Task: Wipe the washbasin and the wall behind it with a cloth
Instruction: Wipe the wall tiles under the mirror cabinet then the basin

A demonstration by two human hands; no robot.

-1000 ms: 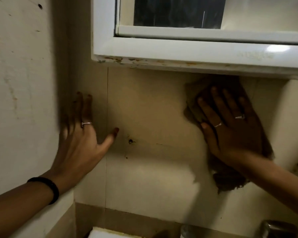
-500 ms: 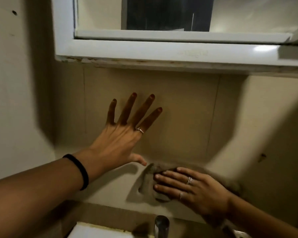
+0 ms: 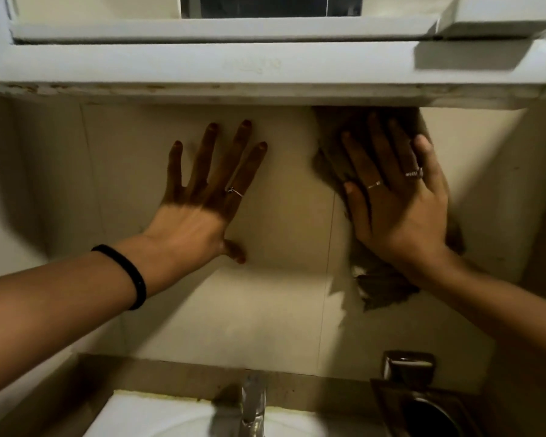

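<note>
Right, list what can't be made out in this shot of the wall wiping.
Only the head view is available.
- Cloth: mostly hidden under the right hand; its full shape is unclear.
- Washbasin: cut off by the bottom edge; the bowl is unseen.
- Tap: its lower part runs out of frame.
- Left hand: the fingers lie in the cabinet shadow, so contact with the wall is uncertain.
</note>
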